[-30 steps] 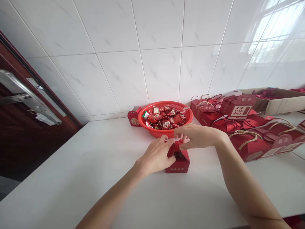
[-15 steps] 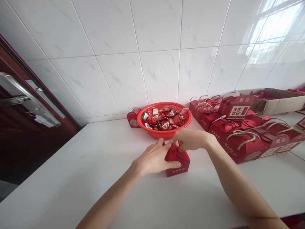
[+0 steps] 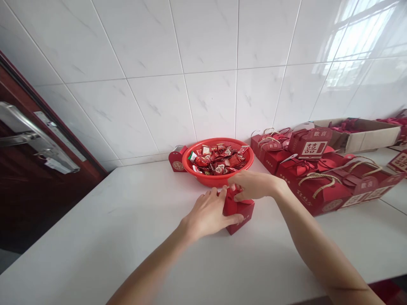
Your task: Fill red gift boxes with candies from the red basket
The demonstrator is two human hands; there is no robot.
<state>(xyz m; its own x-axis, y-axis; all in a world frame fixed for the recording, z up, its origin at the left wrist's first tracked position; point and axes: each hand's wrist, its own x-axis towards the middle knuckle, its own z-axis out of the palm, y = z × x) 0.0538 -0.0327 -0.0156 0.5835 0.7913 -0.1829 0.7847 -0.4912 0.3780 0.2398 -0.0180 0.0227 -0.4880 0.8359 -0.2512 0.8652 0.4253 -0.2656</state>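
Note:
A small red candy box (image 3: 243, 215) with gold lettering stands on the white tabletop (image 3: 133, 258), turned with one corner toward me. My left hand (image 3: 210, 212) holds it from the left side, thumb across the front face and fingers along the back. At the top of the box my right hand (image 3: 249, 185) is closed on the red top flaps; its fingertips are partly hidden. Just behind the box sits a red plastic basket (image 3: 203, 180) full of wrapped candies (image 3: 219, 160).
Another red box (image 3: 177, 161) stands left of the basket, against the tiled wall (image 3: 210, 101). Several red boxes with rope handles (image 3: 318, 199) crowd the right side. Behind them is a cardboard carton (image 3: 372, 140) of red ribbon-like material. A door handle (image 3: 25, 127) is at left.
The candy box has turned a little, so a corner now faces me. Both hands stay on it, and my right hand has shifted slightly left at the flaps. The whole view has shifted slightly.

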